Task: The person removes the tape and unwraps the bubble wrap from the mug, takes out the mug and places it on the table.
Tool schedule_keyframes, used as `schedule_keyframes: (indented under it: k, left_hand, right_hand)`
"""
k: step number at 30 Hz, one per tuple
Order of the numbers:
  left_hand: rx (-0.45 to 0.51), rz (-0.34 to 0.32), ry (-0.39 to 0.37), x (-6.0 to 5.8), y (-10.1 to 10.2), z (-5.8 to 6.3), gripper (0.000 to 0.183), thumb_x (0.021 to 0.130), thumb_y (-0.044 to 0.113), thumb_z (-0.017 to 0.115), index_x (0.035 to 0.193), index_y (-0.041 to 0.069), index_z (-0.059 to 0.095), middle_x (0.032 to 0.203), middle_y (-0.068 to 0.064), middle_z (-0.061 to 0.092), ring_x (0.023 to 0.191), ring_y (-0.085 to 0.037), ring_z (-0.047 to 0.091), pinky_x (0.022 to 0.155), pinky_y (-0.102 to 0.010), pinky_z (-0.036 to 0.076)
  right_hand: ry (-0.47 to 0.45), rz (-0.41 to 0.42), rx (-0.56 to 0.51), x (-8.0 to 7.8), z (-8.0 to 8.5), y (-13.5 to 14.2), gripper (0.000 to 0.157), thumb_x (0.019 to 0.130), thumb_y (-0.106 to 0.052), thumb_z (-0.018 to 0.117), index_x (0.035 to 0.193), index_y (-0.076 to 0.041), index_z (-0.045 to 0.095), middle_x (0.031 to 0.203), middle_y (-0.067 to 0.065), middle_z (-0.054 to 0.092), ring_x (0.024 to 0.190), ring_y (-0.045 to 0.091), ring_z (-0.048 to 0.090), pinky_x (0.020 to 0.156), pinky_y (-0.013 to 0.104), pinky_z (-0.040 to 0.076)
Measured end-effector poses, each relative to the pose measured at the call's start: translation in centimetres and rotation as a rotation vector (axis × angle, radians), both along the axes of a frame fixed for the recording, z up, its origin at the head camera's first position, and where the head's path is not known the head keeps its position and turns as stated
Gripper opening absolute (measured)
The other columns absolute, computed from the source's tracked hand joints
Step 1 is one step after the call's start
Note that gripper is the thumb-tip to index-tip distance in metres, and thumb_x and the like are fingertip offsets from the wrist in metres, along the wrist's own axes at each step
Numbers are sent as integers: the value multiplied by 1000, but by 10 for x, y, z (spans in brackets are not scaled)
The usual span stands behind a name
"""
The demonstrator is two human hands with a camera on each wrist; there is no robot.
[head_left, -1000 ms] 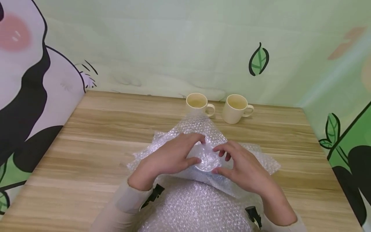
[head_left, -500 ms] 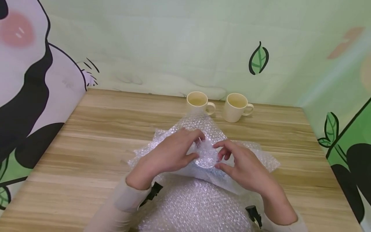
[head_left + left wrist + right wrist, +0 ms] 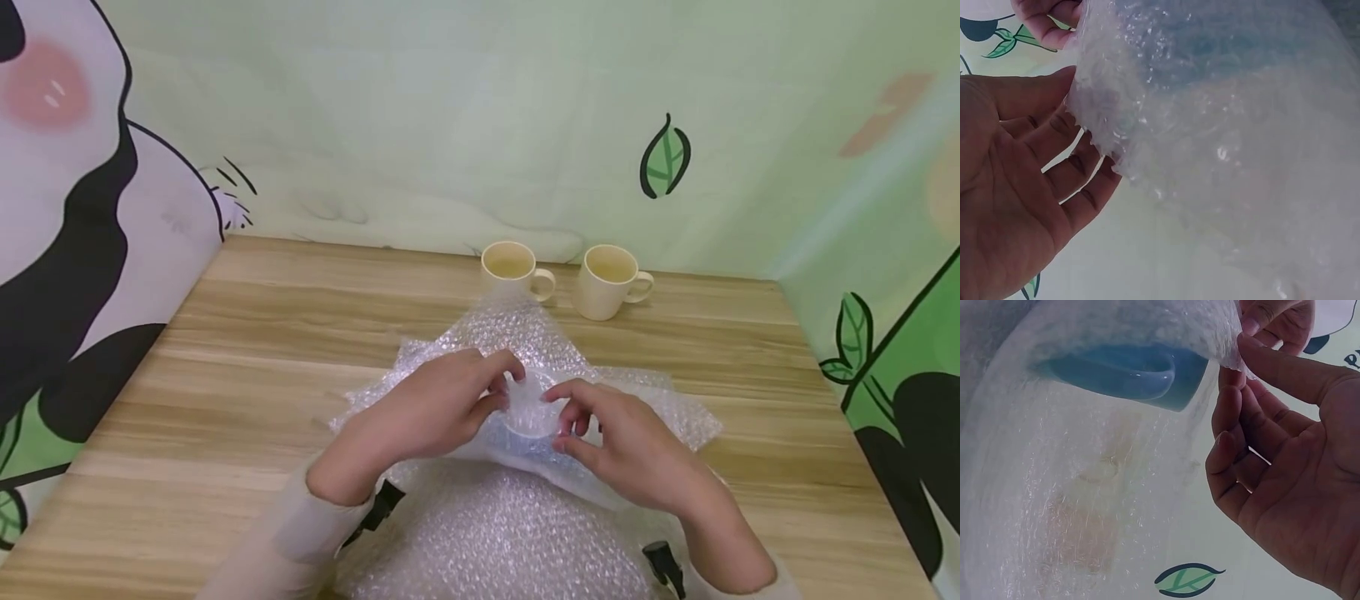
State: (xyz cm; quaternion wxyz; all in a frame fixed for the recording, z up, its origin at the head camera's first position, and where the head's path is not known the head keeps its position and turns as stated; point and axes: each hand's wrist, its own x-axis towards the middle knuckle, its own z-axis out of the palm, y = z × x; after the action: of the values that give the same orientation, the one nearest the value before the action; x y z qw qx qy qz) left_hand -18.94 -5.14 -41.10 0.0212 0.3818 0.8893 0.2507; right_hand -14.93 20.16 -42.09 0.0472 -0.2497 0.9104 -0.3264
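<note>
A blue mug (image 3: 1179, 384) lies inside a sheet of bubble wrap (image 3: 495, 533), its handle showing through in the right wrist view. The round end of the mug, with film bunched over it, sits between both hands in the head view. My left hand (image 3: 427, 408) pinches the wrap's edge at the left of that end, thumb on one side and fingers on the other. On the right, my right hand (image 3: 630, 442) holds the edge of the wrap between thumb and forefinger, its other fingers curled below. The rest of the mug is blurred by the bubble layers.
Two cream mugs, one left (image 3: 508, 267) and one right (image 3: 603, 287), stand upright at the back of the wooden table (image 3: 247, 375). The wrap's pointed far corner overlaps the left one in the head view. A printed backdrop (image 3: 375, 125) rises behind the table.
My left thumb has drawn toward its forefinger, and that hand has shifted slightly left. My right fingers have bent inward at the wrap's edge. More blue shows below the round end.
</note>
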Motion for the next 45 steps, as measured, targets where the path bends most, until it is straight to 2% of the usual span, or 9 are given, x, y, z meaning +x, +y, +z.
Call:
schedule_keyframes:
  k: [9,21,24,27,32,36,40,42,45]
  left_hand:
    - [9,-39,12,7,-4,0,26,99,11,69,123,18,62,93,10,73,87,-11,67,79,-31,56]
    - [-2,-81,-144,14,-12,-1,18,105,20,60,122,16,63,91,9,74,73,-1,62,70,-24,54]
    - [15,-87,-187,12,-14,-5,18,109,27,52,114,18,67,84,12,71,67,1,58,66,-23,52]
    - [19,-83,-211,10,-17,-8,29,112,32,46,95,21,66,68,15,57,57,1,47,59,-21,45]
    - [-25,-77,-271,6,-25,-12,34,111,33,46,85,22,67,70,16,60,57,1,49,59,-22,46]
    - [-84,-69,-299,5,-31,-15,30,108,36,53,97,21,75,81,16,69,65,0,58,66,-24,52]
    - [-155,-33,-315,6,-34,-18,34,104,40,60,116,13,76,107,4,78,96,-12,72,89,-35,59]
    - [-197,-15,-326,6,-35,-18,40,102,40,63,123,8,73,120,-5,76,113,-22,71,100,-42,56]
    - [-245,-2,-335,7,-34,-19,50,100,39,65,132,1,67,133,-14,70,126,-32,65,109,-48,51]
  right_hand:
    - [-16,51,-4,6,-3,0,41,90,-6,79,126,-18,65,85,-20,67,81,-5,62,77,31,54]
    - [-10,123,-16,12,-5,1,40,86,-14,84,122,-21,67,88,-19,64,83,-2,62,75,29,54]
    - [-23,142,-21,12,-5,1,39,86,-13,84,121,-21,68,88,-19,66,84,-2,63,77,28,55]
    - [-56,161,-16,13,-5,1,38,87,-13,84,120,-20,68,89,-19,66,84,0,64,80,28,56]
    - [-109,190,15,16,-5,0,32,90,-16,80,120,-21,69,88,-21,66,84,-1,63,80,29,57]
    - [-124,222,33,16,-7,1,26,93,-20,78,118,-21,70,88,-22,67,84,-5,62,79,29,57]
    - [-141,249,41,17,-9,3,18,97,-28,74,113,-22,71,92,-21,69,87,-5,63,80,29,58]
    - [-152,258,41,17,-10,5,16,98,-33,72,111,-24,72,94,-21,70,89,-4,64,81,29,58]
    - [-186,259,31,18,-10,8,23,99,-42,70,112,-25,74,99,-20,72,93,-1,67,83,29,59]
